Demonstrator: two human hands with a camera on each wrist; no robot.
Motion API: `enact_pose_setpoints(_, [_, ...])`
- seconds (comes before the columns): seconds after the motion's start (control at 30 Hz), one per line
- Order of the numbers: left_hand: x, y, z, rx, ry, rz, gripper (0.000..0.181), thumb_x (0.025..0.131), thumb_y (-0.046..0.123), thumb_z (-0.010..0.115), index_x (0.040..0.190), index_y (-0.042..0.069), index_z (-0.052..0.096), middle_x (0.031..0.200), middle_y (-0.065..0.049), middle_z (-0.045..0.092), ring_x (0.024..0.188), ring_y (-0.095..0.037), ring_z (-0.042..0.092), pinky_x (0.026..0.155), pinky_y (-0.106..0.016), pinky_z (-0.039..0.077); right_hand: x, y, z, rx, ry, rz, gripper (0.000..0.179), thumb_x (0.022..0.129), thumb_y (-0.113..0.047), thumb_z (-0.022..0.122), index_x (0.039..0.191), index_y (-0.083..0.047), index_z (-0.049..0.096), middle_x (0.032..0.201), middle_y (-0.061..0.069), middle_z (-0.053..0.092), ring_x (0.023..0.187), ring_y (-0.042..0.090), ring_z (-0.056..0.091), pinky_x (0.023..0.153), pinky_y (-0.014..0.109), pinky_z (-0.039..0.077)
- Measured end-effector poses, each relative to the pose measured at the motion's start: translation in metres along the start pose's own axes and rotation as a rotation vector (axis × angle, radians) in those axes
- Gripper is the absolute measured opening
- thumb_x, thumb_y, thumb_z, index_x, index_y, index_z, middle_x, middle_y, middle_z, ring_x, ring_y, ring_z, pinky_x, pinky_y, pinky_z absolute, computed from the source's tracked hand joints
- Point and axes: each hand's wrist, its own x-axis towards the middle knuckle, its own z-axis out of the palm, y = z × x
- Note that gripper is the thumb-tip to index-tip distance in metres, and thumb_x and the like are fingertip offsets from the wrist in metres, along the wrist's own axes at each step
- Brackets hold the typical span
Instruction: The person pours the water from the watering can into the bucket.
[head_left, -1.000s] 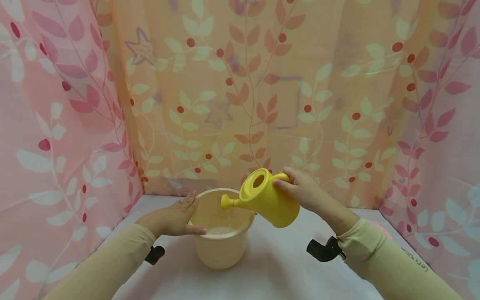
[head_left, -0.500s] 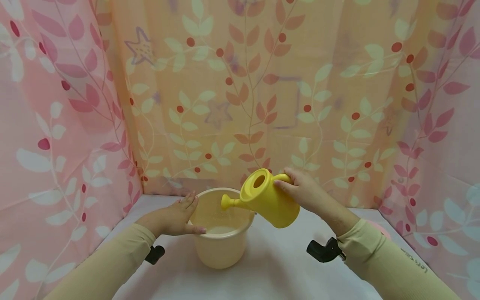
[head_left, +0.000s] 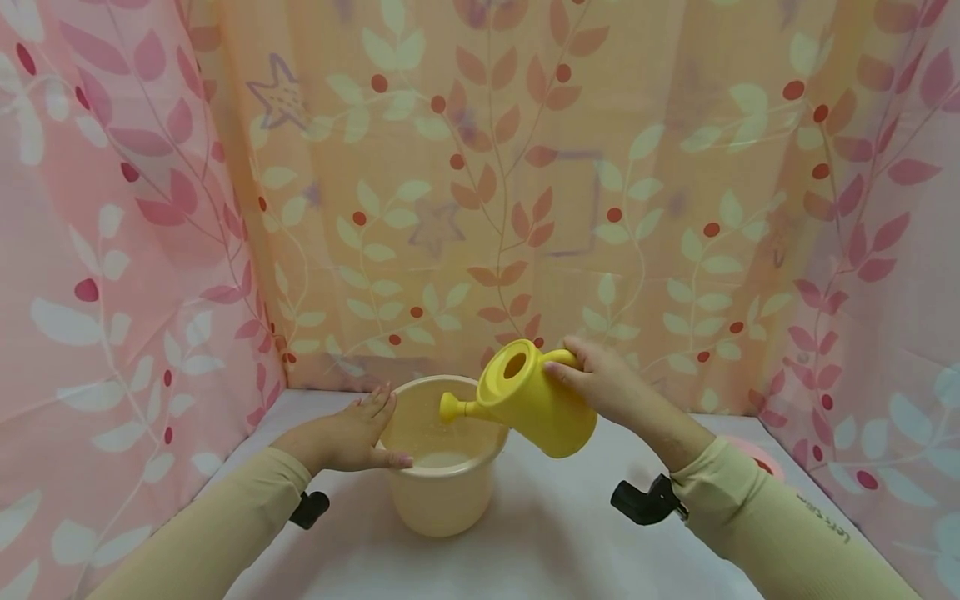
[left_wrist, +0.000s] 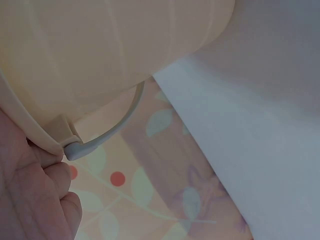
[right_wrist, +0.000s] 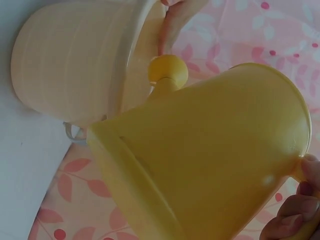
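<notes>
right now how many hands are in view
2: the left hand rests on the edge of the bucket, and the right hand grips the watering can.

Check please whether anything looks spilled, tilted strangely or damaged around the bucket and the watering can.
Nothing stands out. The yellow watering can is tilted, but the right hand holds its handle and its spout is over the bucket, which stands upright. I see no spill or damage.

Curtained booth (head_left: 150,292): leaf-print cloth (head_left: 465,292) 3 sides, wht tbl (head_left: 570,542).
</notes>
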Motion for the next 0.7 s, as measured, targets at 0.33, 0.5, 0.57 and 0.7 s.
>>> enact_pose_setpoints(0.33, [0.0015,-0.0006,-0.0012,0.012,0.000,0.000,0.110,0.076,0.073,0.047,0.141,-0.011,0.016,0.149,-0.026,0.006,0.138,-0.036,0.006,0.108,-0.053,0.014,0.0022,-0.0003,-0.0022,-0.016,0.020,-0.032,0.025,0.090,-0.028,0.058,0.082,-0.006,0.049,0.070,0.006,0.047,0.065,0.020,0.048,0.059,0.029,0.043])
enact_pose_setpoints(0.5, [0.0018,0.0000,-0.0017,0.006,-0.011,-0.008,0.109,0.076,0.072,0.048,0.142,-0.010,0.016,0.149,-0.025,0.005,0.138,-0.035,0.005,0.109,-0.052,0.013,0.0025,-0.0022,-0.0045,-0.024,0.021,-0.035,0.027,0.090,-0.028,0.058,0.080,-0.005,0.047,0.069,0.006,0.047,0.064,0.020,0.048,0.058,0.029,0.043])
enact_pose_setpoints(0.57, [0.0017,-0.0002,-0.0013,0.002,-0.010,-0.008,0.109,0.076,0.072,0.048,0.142,-0.009,0.016,0.149,-0.025,0.004,0.138,-0.035,0.004,0.109,-0.052,0.012,0.0025,-0.0026,-0.0048,-0.025,0.023,-0.040,0.028,0.090,-0.028,0.059,0.079,-0.005,0.047,0.068,0.006,0.046,0.063,0.020,0.047,0.057,0.029,0.043])
enact_pose_setpoints(0.7, [0.0005,-0.0007,-0.0003,0.005,-0.012,-0.009,0.111,0.075,0.074,0.046,0.142,-0.009,0.015,0.150,-0.025,0.004,0.138,-0.035,0.004,0.109,-0.052,0.012,0.0029,-0.0023,-0.0038,-0.030,0.025,-0.042,0.028,0.089,-0.028,0.059,0.078,-0.005,0.046,0.068,0.006,0.046,0.063,0.020,0.047,0.057,0.029,0.043])
